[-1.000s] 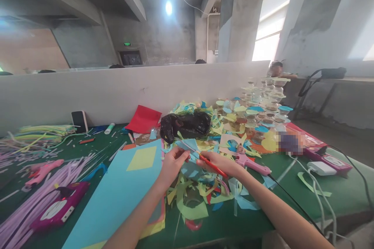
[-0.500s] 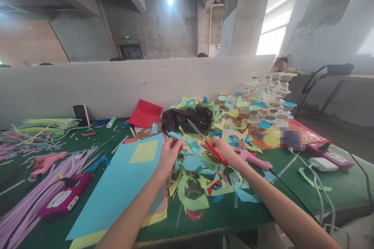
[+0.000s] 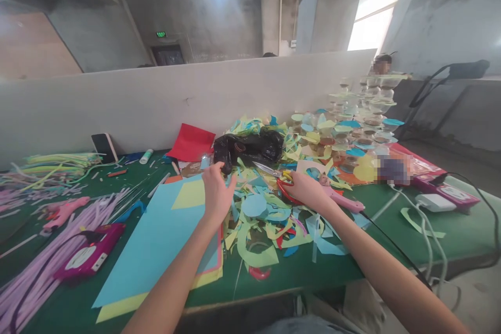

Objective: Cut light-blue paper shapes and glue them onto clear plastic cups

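My right hand (image 3: 305,189) is closed around the red-and-yellow handles of a pair of scissors (image 3: 269,170), whose blades point up and left over the paper scraps. Thumb and fingers apart, my left hand (image 3: 217,190) is at the near left corner of a black plastic bag (image 3: 254,148); no paper shows in it. Whether its fingertips touch the bag I cannot tell. Beneath and between the hands lie many blue and pale green paper offcuts (image 3: 254,204). Left of them rests a stack of coloured sheets with a blue sheet (image 3: 156,235) on top and a small yellow-green piece (image 3: 190,194) on it.
A pink glue gun (image 3: 344,201) lies beside my right wrist, its cord trailing right. Clear cup shapes with paper discs (image 3: 348,125) are stacked at the back right. On the left are purple strips (image 3: 74,266), a magenta device (image 3: 92,253) and a phone (image 3: 104,147).
My left hand has let go of the blue paper strip and moved left and up, its fingers spreading. The scissors have turned flatter in my right hand. The view has tipped down.
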{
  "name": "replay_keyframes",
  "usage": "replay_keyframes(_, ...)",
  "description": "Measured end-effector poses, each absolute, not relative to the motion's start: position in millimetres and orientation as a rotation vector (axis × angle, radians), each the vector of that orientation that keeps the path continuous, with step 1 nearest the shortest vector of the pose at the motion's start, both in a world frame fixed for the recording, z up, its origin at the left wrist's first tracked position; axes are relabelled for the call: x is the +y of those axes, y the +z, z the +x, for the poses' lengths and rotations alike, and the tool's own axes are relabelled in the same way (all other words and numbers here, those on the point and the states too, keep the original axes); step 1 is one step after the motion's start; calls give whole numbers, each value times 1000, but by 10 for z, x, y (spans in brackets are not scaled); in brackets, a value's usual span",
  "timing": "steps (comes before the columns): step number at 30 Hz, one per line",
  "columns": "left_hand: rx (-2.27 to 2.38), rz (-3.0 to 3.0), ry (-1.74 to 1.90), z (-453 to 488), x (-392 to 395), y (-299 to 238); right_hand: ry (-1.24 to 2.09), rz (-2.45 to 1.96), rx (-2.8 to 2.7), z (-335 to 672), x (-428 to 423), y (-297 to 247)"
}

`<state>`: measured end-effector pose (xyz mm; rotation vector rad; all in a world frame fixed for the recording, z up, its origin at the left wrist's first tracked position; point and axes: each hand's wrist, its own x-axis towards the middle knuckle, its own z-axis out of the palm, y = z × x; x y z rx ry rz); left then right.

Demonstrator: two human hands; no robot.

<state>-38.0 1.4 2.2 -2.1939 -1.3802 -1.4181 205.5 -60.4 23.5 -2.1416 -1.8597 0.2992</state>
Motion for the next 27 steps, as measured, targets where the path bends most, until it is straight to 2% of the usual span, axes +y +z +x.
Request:
replay_keyframes(9,-1038,-2895,-825,-253,119,-167,132,-2118,-2004,2051,-561,128)
replay_keyframes(16,-997,-2911,-883,-258,119,-169,-55,-2092,-2064,1980,-544,84)
replay_keyframes(20,-946,-2910,-915,-248,100,-146,-145,-1896,-2124,1969,-516,33)
replay_keyframes(27,-886,-2884,-986,-242,94,-145,25,-1542,-2186,1871,-452,-97)
